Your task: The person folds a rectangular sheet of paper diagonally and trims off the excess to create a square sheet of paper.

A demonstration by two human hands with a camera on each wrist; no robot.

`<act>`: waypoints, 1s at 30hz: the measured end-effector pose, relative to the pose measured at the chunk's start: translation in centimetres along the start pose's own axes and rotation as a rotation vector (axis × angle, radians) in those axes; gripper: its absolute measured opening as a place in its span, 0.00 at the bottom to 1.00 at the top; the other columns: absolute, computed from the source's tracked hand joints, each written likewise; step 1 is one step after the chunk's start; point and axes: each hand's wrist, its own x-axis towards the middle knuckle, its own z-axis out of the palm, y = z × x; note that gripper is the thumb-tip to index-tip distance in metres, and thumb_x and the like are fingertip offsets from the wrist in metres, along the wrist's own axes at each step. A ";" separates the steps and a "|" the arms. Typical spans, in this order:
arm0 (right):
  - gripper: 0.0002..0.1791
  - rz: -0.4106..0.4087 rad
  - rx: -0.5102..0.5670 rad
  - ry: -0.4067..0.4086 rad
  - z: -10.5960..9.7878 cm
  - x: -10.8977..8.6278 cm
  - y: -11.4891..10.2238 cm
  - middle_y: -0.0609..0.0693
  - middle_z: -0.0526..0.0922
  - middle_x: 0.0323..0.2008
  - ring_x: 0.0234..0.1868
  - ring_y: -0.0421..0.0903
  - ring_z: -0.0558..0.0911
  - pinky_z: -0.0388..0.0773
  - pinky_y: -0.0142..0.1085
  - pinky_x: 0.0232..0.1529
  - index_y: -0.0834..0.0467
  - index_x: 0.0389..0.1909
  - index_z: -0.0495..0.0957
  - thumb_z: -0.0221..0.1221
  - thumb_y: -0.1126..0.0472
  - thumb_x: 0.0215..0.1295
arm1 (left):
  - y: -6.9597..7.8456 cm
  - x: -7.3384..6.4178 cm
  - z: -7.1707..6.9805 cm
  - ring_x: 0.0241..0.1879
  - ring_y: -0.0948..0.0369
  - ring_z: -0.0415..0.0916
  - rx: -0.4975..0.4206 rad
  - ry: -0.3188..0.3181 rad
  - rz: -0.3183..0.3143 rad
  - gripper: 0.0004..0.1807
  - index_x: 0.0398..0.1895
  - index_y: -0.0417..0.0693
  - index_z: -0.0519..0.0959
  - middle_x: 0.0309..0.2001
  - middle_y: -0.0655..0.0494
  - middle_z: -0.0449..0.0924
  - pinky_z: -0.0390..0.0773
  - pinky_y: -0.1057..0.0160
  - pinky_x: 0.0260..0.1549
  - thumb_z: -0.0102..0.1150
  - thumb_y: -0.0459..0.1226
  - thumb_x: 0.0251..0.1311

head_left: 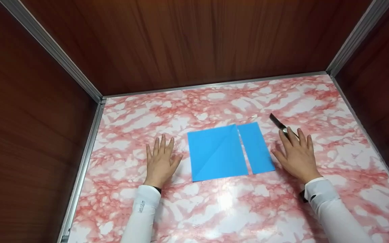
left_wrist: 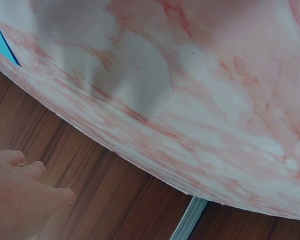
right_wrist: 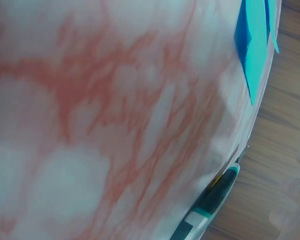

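Observation:
A blue square sheet of paper (head_left: 214, 153) with a diagonal crease lies flat in the middle of the table. Beside its right edge, across a narrow gap, is a narrower blue paper strip (head_left: 257, 148). My left hand (head_left: 160, 163) is left of the square, fingers spread and straight, holding nothing. My right hand (head_left: 297, 155) is to the right of the strip, its fingers extended. Under or just beyond those fingertips lies a slim black utility knife (head_left: 277, 122), partly hidden in the head view; the right wrist view shows its dark body (right_wrist: 215, 197). Contact with it cannot be told.
The table (head_left: 140, 118) has a red-and-white marbled top. Dark wood panels (head_left: 194, 44) with metal edging (head_left: 57, 50) enclose its back, left and right sides. Light glares off the tabletop in front of the paper.

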 end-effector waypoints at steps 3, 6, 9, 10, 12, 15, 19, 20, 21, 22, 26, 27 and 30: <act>0.42 -0.005 0.007 0.000 0.2 -0.3 -0.3 0.64 0.55 0.78 0.80 0.65 0.43 0.30 0.64 0.74 0.54 0.81 0.56 0.55 0.39 0.75 | 0.1 -0.2 0.0 0.81 0.47 0.36 -0.004 -0.016 -0.005 0.40 0.82 0.56 0.59 0.82 0.46 0.46 0.36 0.33 0.73 0.48 0.62 0.73; 0.42 -0.006 0.008 0.008 0.2 -0.4 -0.5 0.65 0.56 0.78 0.80 0.65 0.44 0.30 0.64 0.74 0.54 0.81 0.56 0.54 0.38 0.75 | 0.4 -0.1 0.1 0.81 0.47 0.37 -0.003 -0.022 0.002 0.40 0.82 0.57 0.57 0.82 0.45 0.47 0.36 0.33 0.73 0.47 0.63 0.73; 0.42 -0.007 0.008 0.011 0.2 -0.4 -0.6 0.64 0.55 0.78 0.80 0.65 0.44 0.30 0.64 0.74 0.54 0.81 0.56 0.54 0.38 0.75 | 0.7 -0.1 0.3 0.80 0.44 0.41 -0.010 -0.005 0.023 0.40 0.82 0.56 0.58 0.81 0.44 0.49 0.37 0.33 0.73 0.47 0.62 0.73; 0.42 -0.008 0.010 0.010 0.2 -0.5 -0.7 0.64 0.55 0.78 0.80 0.65 0.43 0.30 0.64 0.74 0.54 0.81 0.56 0.54 0.37 0.75 | 0.8 -0.1 0.4 0.80 0.44 0.41 -0.008 -0.003 0.026 0.40 0.82 0.56 0.58 0.81 0.43 0.49 0.38 0.33 0.73 0.48 0.62 0.73; 0.43 -0.009 0.015 0.005 0.3 -0.5 -0.8 0.64 0.55 0.79 0.80 0.65 0.43 0.30 0.64 0.74 0.54 0.81 0.56 0.54 0.37 0.74 | 0.9 -0.2 0.5 0.80 0.45 0.41 -0.011 -0.007 0.026 0.40 0.82 0.55 0.59 0.81 0.44 0.48 0.38 0.33 0.73 0.48 0.62 0.73; 0.43 -0.008 0.013 0.011 0.3 -0.5 -1.0 0.64 0.54 0.79 0.80 0.65 0.43 0.31 0.64 0.74 0.54 0.81 0.56 0.54 0.37 0.74 | 1.2 -0.2 0.7 0.81 0.46 0.39 -0.028 -0.006 0.026 0.40 0.81 0.54 0.59 0.82 0.45 0.47 0.37 0.34 0.73 0.49 0.62 0.73; 0.43 -0.020 0.015 0.015 0.3 -0.5 -1.4 0.64 0.55 0.78 0.80 0.66 0.44 0.30 0.64 0.74 0.55 0.80 0.58 0.55 0.38 0.74 | 1.6 -0.1 0.8 0.81 0.46 0.39 -0.064 -0.006 0.034 0.41 0.81 0.53 0.60 0.82 0.46 0.47 0.35 0.34 0.73 0.49 0.62 0.73; 0.43 -0.022 0.014 0.020 0.4 -0.4 -1.5 0.64 0.55 0.78 0.79 0.66 0.44 0.30 0.64 0.74 0.55 0.80 0.58 0.55 0.37 0.74 | 1.7 -0.1 0.8 0.80 0.46 0.40 -0.070 -0.004 0.039 0.41 0.81 0.53 0.60 0.82 0.46 0.47 0.35 0.34 0.73 0.48 0.62 0.73; 0.43 -0.025 0.015 0.020 0.4 -0.4 -1.6 0.64 0.55 0.78 0.79 0.66 0.44 0.31 0.64 0.74 0.55 0.80 0.58 0.55 0.37 0.74 | 1.7 -0.1 0.9 0.80 0.45 0.41 -0.071 -0.008 0.041 0.41 0.81 0.53 0.59 0.82 0.46 0.46 0.35 0.34 0.73 0.48 0.63 0.73; 0.43 -0.028 0.017 0.020 0.5 -0.4 -1.8 0.64 0.55 0.78 0.79 0.67 0.44 0.31 0.64 0.74 0.55 0.80 0.58 0.55 0.37 0.74 | 1.7 -0.1 0.9 0.80 0.45 0.41 -0.073 -0.010 0.044 0.41 0.81 0.53 0.59 0.82 0.46 0.46 0.35 0.34 0.73 0.47 0.63 0.73; 0.44 -0.033 0.012 0.012 0.8 -0.5 -2.2 0.63 0.54 0.79 0.79 0.67 0.44 0.32 0.64 0.74 0.55 0.81 0.57 0.55 0.36 0.73 | 1.8 -0.2 1.1 0.80 0.44 0.42 -0.073 -0.028 0.041 0.41 0.82 0.53 0.59 0.82 0.46 0.46 0.34 0.34 0.73 0.47 0.62 0.73; 0.44 -0.036 0.017 0.008 0.9 -0.6 -2.3 0.64 0.54 0.79 0.79 0.67 0.43 0.32 0.64 0.74 0.55 0.81 0.57 0.55 0.36 0.74 | 1.8 -0.2 1.1 0.80 0.44 0.42 -0.073 -0.032 0.038 0.41 0.81 0.53 0.59 0.82 0.46 0.46 0.34 0.34 0.73 0.47 0.62 0.73; 0.43 -0.038 0.020 0.011 1.0 -0.6 -2.4 0.64 0.55 0.79 0.79 0.67 0.44 0.31 0.63 0.74 0.55 0.81 0.57 0.55 0.37 0.74 | 1.9 -0.2 1.2 0.80 0.44 0.42 -0.082 -0.032 0.038 0.41 0.81 0.53 0.59 0.82 0.45 0.46 0.34 0.34 0.73 0.48 0.62 0.73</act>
